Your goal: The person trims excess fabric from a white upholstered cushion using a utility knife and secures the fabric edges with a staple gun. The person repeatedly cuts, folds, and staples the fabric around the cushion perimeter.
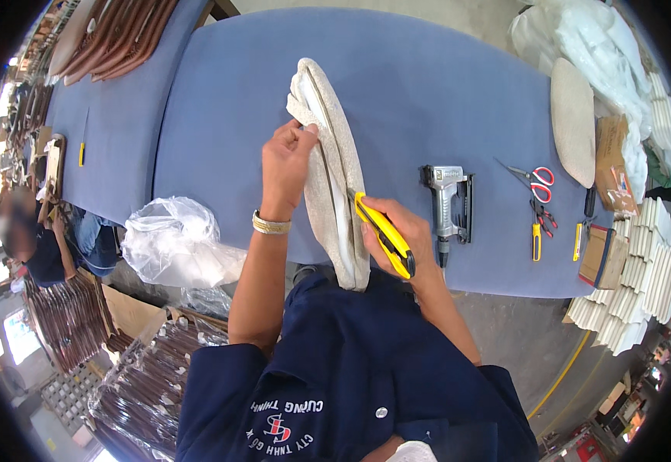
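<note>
A beige fabric-covered cushion (344, 162) stands on edge across the blue table's near side, its lower end against my body. White filling shows along the long opening between its fabric edges. My left hand (285, 165) pinches the fabric at the cushion's upper left edge. My right hand (406, 235) is closed around a yellow and black utility knife (385, 237). The knife's front end touches or nearly touches the cushion's right side near the opening; the blade itself is hard to make out.
On the blue table (243, 85) lie a staple gun (448, 202), red-handled scissors (539, 185), yellow-handled pliers (537, 239) and another beige cushion (572, 119). A plastic bag (177, 239) hangs at the near left edge. White strips (628, 269) are stacked right. A co-worker (39, 239) is at left.
</note>
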Tool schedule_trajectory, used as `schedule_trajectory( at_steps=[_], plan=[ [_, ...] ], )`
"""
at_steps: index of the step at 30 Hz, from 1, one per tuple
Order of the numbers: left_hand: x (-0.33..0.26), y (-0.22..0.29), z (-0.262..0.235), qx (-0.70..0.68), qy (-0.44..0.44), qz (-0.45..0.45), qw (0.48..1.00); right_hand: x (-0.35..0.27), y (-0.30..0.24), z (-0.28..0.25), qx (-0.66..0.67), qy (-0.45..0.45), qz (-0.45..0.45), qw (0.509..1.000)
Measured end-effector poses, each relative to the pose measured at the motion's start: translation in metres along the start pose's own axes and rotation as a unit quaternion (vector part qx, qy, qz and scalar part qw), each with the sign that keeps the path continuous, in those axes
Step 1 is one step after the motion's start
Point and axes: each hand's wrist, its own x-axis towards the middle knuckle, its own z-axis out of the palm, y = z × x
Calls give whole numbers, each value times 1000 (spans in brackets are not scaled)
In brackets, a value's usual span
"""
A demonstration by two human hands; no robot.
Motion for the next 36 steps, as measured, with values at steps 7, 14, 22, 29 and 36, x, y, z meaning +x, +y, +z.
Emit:
schedule_trajectory(
  at_steps=[7, 14, 22, 29, 36],
  plan=[
    [-63, 9, 10, 308, -61, 36, 949, -1, 1, 2, 4, -6, 15, 1000],
    [-59, -3, 9, 263, -29, 91, 960, -6, -1, 4, -20, -16, 3, 1000],
    [-56, -9, 2, 21, -26, -21, 999, -30, -6, 4, -36, -10, 6, 999],
    [-61, -38, -2, -191, -4, -71, 979, -58, -21, 0, -34, -9, 19, 999],
    [-110, -8, 7, 278, -41, 75, 957, -63, -19, 3, -23, -20, 36, 999]
  ],
)
